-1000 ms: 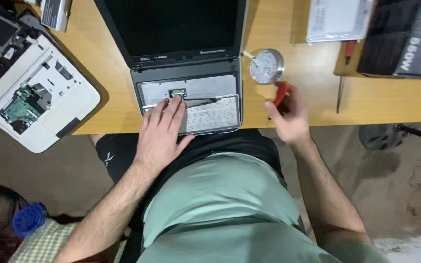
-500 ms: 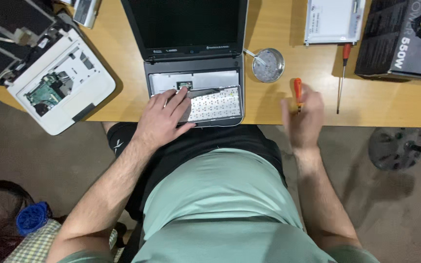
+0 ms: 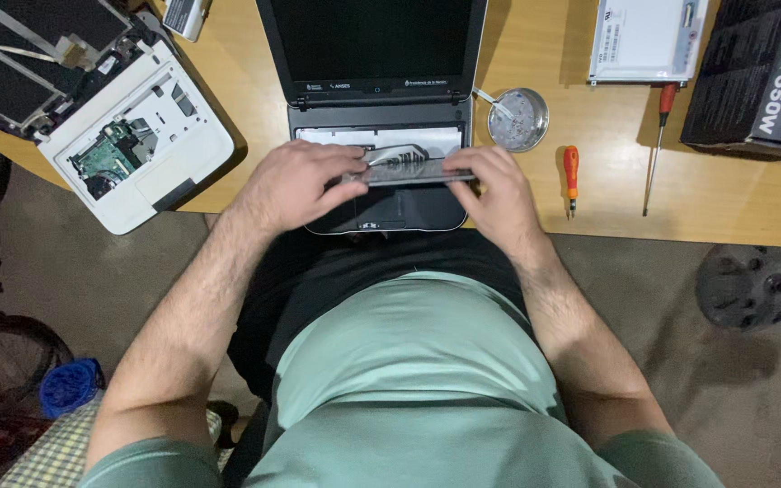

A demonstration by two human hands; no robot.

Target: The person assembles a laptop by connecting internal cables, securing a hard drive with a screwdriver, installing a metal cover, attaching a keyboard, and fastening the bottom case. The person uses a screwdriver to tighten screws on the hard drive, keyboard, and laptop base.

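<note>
A dark open laptop (image 3: pixel 374 54) stands at the near edge of a wooden desk (image 3: pixel 535 99). Its keyboard panel (image 3: pixel 409 173) is tipped up on edge over the base, with a flat ribbon cable (image 3: pixel 397 154) curling behind it. My left hand (image 3: pixel 296 185) grips the panel's left end. My right hand (image 3: pixel 497 192) grips its right end. An orange-handled screwdriver (image 3: pixel 570 177) lies on the desk just right of my right hand.
A dismantled white laptop (image 3: pixel 128 145) with its circuit board showing lies at the left. A small round metal dish (image 3: pixel 518 118), a long red-handled screwdriver (image 3: pixel 660 136), a bare screen panel (image 3: pixel 648 38) and a dark cardboard box (image 3: pixel 761 77) sit at the right.
My right hand has put down the orange screwdriver and moved onto the keyboard panel. Both hands have lifted the panel from flat to tilted on edge.
</note>
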